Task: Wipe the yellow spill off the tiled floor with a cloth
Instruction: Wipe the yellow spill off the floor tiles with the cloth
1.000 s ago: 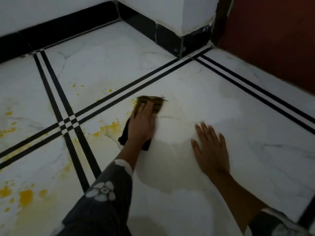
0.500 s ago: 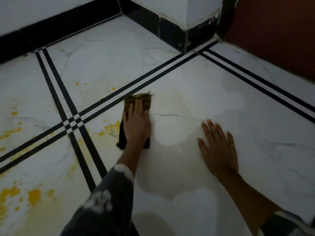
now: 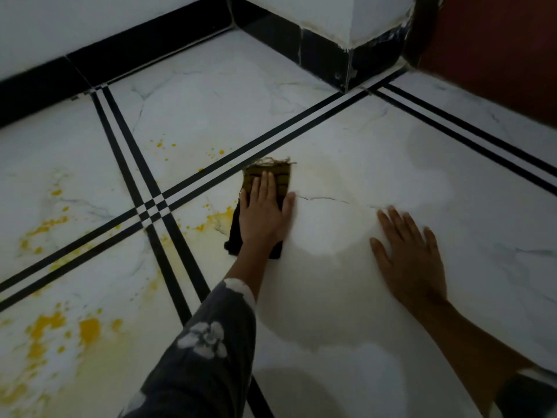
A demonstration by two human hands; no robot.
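The left hand (image 3: pixel 265 215) presses flat, fingers spread, on the dark cloth (image 3: pixel 277 179) near the frame's centre, gripping nothing; the right hand (image 3: pixel 413 254), at four o'clock from it, lies open on the tiled floor (image 3: pixel 346 140) as a brace. The nearest yellow spill (image 3: pixel 217 220) sits just beside the cloth at nine o'clock, with heavier blotches (image 3: pixel 87 328) at seven o'clock. Best to keep the palm's weight even and sweep toward nine o'clock in overlapping passes, turning the cloth when its face is soaked.

The floor (image 3: pixel 346 140) is glossy marble-look tile; the cloth (image 3: pixel 281 176) is rough woven fabric with a frayed edge.
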